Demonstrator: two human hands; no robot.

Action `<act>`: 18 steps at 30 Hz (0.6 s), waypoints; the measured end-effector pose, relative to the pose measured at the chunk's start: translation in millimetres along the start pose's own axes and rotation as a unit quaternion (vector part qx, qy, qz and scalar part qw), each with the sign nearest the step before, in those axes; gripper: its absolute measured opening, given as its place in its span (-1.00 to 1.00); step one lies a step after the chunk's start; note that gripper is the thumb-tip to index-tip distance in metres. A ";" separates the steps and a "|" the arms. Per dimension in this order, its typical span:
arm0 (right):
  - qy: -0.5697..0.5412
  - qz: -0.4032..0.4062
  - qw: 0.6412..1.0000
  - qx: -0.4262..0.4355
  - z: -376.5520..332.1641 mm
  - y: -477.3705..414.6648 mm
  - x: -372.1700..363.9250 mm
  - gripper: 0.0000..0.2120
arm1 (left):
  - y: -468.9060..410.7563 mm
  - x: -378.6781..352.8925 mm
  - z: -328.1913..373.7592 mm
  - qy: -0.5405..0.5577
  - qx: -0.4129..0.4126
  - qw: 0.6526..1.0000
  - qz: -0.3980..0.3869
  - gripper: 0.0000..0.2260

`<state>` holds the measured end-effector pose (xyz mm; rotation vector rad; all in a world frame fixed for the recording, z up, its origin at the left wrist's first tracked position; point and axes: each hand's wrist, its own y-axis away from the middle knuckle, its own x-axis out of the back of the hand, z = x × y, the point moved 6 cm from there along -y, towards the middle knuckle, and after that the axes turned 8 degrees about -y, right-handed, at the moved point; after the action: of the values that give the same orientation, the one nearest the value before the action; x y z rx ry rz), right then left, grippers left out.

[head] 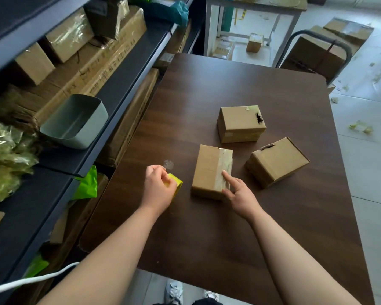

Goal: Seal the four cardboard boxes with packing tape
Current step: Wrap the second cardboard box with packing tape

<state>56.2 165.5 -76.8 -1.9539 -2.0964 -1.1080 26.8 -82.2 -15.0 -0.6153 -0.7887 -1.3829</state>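
Observation:
Three cardboard boxes lie on the dark wooden table (207, 227). The nearest box (208, 170) has a strip of clear tape along its right top edge. My right hand (240, 192) rests against that box, index finger pressing on the tape. My left hand (158, 188) grips a yellow roll of packing tape (176, 183) just left of the box, with a loose clear tape end (168, 165) sticking up behind it. A second box (241, 123) stands further back. A third box (276, 161) sits tilted on the right.
A dark shelf unit (53, 194) along the left holds large cartons, a grey-green tub (75, 122), crumpled plastic and green bags. Behind the table stand a cart (321, 51) with boxes and a metal-legged table (251, 9). A white cable (31, 280) runs at lower left.

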 end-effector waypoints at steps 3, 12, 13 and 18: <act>-0.067 0.009 0.998 0.001 -1.9 -2.2 3.2 -0.36 | -9.8 6.0 -7.4 -0.046 -0.046 0.998 -0.005 -0.86; -0.071 0.013 0.997 -0.025 -7.7 -16.7 5.1 -0.43 | -14.8 -33.4 -39.9 -0.227 -0.058 0.957 -0.172 -0.52; -0.067 0.009 0.997 -0.022 -8.1 -16.7 5.8 -0.43 | -12.4 -38.1 -43.8 -0.231 -0.046 0.953 -0.191 -0.53; -0.052 -0.011 0.999 -0.009 -4.2 -12.7 10.1 -0.46 | -11.6 -36.0 -33.7 -0.236 -0.034 0.965 -0.109 -0.66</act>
<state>41.3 172.6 -74.3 -2.0436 -2.1711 -1.0543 19.1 -87.7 -64.8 -0.9546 -1.2212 -1.4868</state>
